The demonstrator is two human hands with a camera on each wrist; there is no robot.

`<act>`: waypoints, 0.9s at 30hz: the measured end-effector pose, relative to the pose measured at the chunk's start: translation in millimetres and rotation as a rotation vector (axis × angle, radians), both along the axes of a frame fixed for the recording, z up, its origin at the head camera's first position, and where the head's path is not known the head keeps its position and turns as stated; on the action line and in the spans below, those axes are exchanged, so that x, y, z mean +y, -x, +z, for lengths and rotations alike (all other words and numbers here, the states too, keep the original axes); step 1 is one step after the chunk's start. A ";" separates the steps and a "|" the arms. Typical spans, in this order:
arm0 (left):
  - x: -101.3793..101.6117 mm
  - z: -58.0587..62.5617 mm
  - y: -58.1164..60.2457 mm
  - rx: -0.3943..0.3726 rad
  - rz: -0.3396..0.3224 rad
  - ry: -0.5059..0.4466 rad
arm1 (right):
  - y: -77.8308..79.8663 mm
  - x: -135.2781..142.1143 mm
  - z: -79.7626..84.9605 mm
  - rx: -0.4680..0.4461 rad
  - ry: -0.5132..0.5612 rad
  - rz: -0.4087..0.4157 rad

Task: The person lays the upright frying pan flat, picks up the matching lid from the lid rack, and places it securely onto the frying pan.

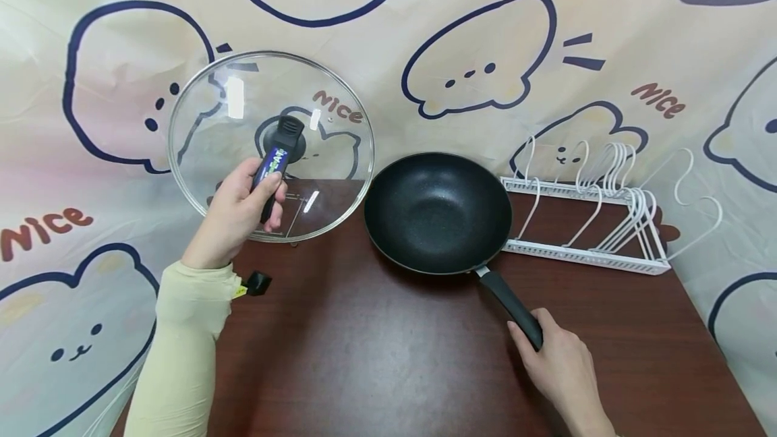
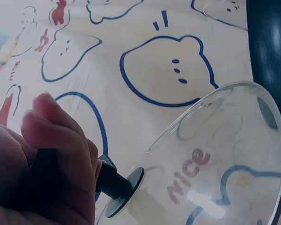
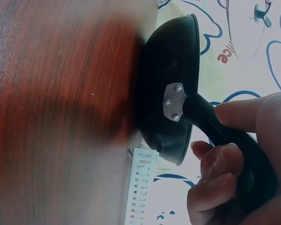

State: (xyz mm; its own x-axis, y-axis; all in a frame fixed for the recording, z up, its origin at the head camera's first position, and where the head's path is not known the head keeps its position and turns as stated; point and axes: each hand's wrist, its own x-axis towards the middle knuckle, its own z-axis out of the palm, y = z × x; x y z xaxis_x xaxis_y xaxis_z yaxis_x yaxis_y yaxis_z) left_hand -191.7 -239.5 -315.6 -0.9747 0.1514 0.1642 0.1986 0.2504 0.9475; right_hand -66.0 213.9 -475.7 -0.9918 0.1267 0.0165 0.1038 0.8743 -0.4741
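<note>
A round glass lid (image 1: 328, 181) with a metal rim is held up at the left, tilted in front of the printed backdrop. My left hand (image 1: 243, 204) grips its black handle (image 1: 286, 137), which bears a blue label. To the right of the lid is a black wok (image 1: 440, 214), its inside bare. My right hand (image 1: 561, 363) holds the wok's long black handle (image 1: 510, 302), fingers curled round it in the right wrist view. Riveted metal joins that handle to the wok wall (image 3: 166, 61). In the left wrist view the lid's knob base (image 2: 126, 192) shows beyond my fingers.
A white wire rack (image 1: 585, 258) with several upright loops stands at the back right, close beside the wok. The brown wooden table (image 1: 376, 369) meets a cartoon-printed cloth (image 1: 388, 86) at the back and sides. A small black object (image 1: 257, 283) hangs by my left cuff.
</note>
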 end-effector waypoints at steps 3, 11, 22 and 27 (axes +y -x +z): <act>3.9 -0.8 0.0 -0.022 -0.027 -0.009 | -0.4 0.2 -0.8 0.003 0.001 0.000; 13.9 -4.5 1.1 -0.042 -0.073 0.023 | -2.1 0.9 -0.2 0.024 0.001 -0.002; 24.7 -9.2 2.2 -0.100 -0.109 -0.024 | -1.1 0.7 -1.9 0.048 -0.005 0.002; 31.4 -13.2 4.2 -0.119 -0.142 -0.085 | -1.0 0.5 -1.3 0.029 -0.003 0.005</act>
